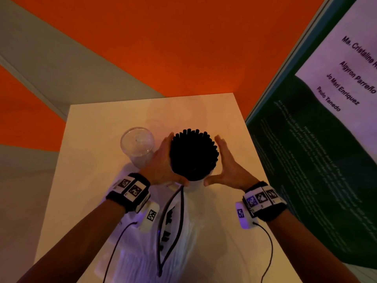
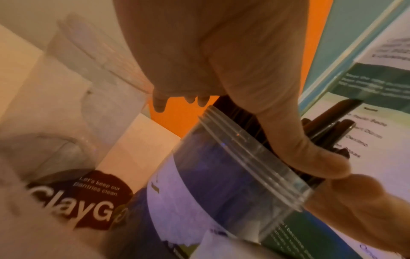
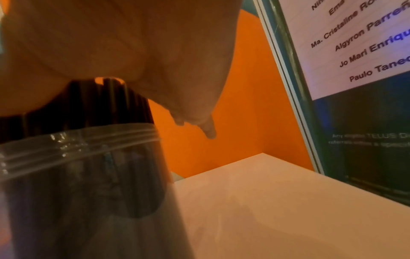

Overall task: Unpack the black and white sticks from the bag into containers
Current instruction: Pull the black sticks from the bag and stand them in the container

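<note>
A thick bundle of black sticks (image 1: pixel 193 154) stands upright in a clear plastic cup (image 2: pixel 244 166) on the white table (image 1: pixel 91 129). My left hand (image 1: pixel 163 160) lies flat against the bundle's left side and my right hand (image 1: pixel 226 162) against its right. The fingers are straight, and the thumbs nearly meet at the near side. In the left wrist view, my thumb (image 2: pixel 310 149) presses the sticks (image 2: pixel 321 133) just above the cup's rim. The right wrist view shows the sticks (image 3: pixel 99 105) rising out of the cup (image 3: pixel 88 175) under my palm. The white bag (image 1: pixel 183 231) lies open near me, with dark sticks showing inside.
An empty clear cup (image 1: pixel 137 144) stands just left of my left hand, close to my knuckles. A green and white poster panel (image 1: pixel 316 139) rises along the table's right edge. An orange wall (image 1: pixel 183 48) lies beyond the far edge.
</note>
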The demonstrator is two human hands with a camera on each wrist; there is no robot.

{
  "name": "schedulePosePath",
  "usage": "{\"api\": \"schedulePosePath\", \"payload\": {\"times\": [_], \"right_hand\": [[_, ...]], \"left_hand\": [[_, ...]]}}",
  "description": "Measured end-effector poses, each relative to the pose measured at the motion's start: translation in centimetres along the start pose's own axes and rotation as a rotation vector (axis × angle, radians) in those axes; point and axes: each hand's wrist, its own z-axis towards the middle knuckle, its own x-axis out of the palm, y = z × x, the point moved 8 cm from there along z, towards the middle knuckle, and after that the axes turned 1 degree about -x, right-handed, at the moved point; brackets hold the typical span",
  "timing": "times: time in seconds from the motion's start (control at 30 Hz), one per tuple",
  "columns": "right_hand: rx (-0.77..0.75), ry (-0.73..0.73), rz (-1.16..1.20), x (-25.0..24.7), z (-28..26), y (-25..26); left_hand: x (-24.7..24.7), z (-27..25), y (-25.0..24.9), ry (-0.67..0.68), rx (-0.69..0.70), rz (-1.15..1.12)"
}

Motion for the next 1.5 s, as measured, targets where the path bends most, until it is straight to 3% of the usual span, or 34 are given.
{"api": "schedulePosePath", "payload": {"times": [0.13, 0.2, 0.27, 0.37, 0.43, 0.6, 0.7, 0.77, 0.83, 0.93, 1.07, 1.2, 1.37, 1.5], "right_hand": [[-0.063, 0.043, 0.009, 1.1, 2.2, 2.1], [-0.011, 0.047, 0.168, 1.3, 2.9, 2.4], [-0.070, 0.036, 0.395, 1.2, 3.0, 2.8], [-0.152, -0.052, 0.324, -0.2, 2.8, 2.7], [-0.105, -0.050, 0.341, -0.6, 2.7, 1.9], [-0.068, 0.043, 0.272, 0.7, 3.2, 0.5], [-0.048, 0.076, 0.235, 1.2, 3.8, 0.7], [-0.064, 0.142, 0.251, 1.5, 3.6, 1.2], [-0.117, 0.062, 0.231, 0.4, 3.2, 1.7], [-0.068, -0.039, 0.335, -0.9, 3.2, 1.2], [-0.014, -0.005, 0.283, -1.0, 2.9, -0.1], [-0.038, 0.040, 0.286, 0.3, 3.1, 0.7], [-0.084, -0.059, 0.294, -0.2, 3.9, 1.8], [0.049, -0.059, 0.275, -0.8, 3.6, 0.1]], "left_hand": [[0.9, 1.2, -1.6, 0.038, 0.117, 0.056], [0.6, 1.2, -1.6, 0.011, 0.130, -0.033], [-0.4, 1.0, -1.0, -0.035, 0.127, -0.119], [-1.7, 0.7, -0.2, -0.065, 0.090, -0.221], [-2.0, 0.7, 0.2, -0.059, 0.055, -0.236], [-0.8, 1.3, 0.1, 0.064, 0.030, -0.126], [0.8, 2.1, -1.1, 0.127, 0.086, -0.065], [0.9, 2.5, -1.5, 0.125, 0.100, -0.124], [0.1, 2.8, -1.7, 0.068, 0.129, -0.229], [-1.0, 2.7, -1.2, 0.005, 0.111, -0.289], [-0.4, 2.3, 0.2, 0.068, 0.028, -0.235], [0.9, 2.2, 0.0, 0.135, 0.044, -0.189], [-0.1, 3.2, -0.9, -0.043, 0.056, -0.212], [-1.3, 2.6, -0.3, -0.083, -0.007, -0.236]]}}
